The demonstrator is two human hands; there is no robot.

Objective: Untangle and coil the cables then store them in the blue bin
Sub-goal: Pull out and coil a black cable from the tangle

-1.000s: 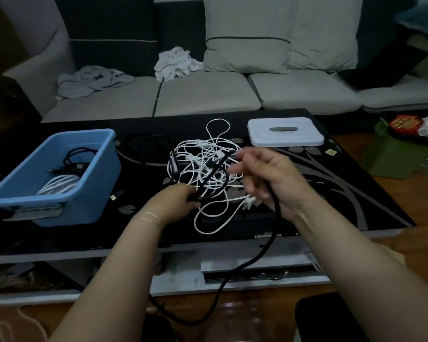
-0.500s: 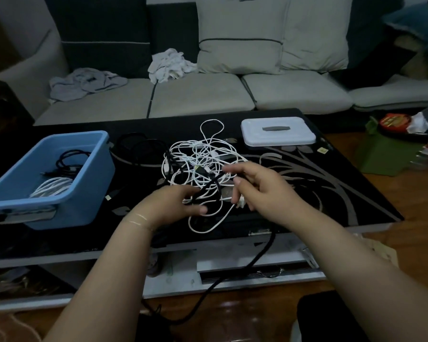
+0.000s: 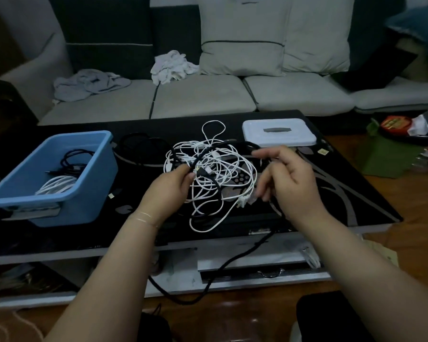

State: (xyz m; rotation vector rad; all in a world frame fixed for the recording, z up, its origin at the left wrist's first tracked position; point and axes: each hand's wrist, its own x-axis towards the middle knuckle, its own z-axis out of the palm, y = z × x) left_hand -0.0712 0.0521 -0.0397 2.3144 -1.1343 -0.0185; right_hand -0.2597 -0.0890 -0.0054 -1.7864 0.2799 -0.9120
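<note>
- Head view, far left: the blue bin (image 3: pixel 67 193) sits on the black desk (image 3: pixel 356 193), with coiled white and dark cables inside.
- Left hand (image 3: pixel 168 188) pinches a black cable (image 3: pixel 208 150) near its plug.
- Between the hands, a white cable tangle (image 3: pixel 223 174) lies on the desk.
- Right hand (image 3: pixel 292 183) has fingers curled around the same black cable, which trails off the front edge.
- Behind it rests a white lid (image 3: pixel 278 133).

Dim room; grey sofa (image 3: pixel 200 97) behind black glass table (image 3: pixel 356 193); wood floor (image 3: pixel 418 193).
</note>
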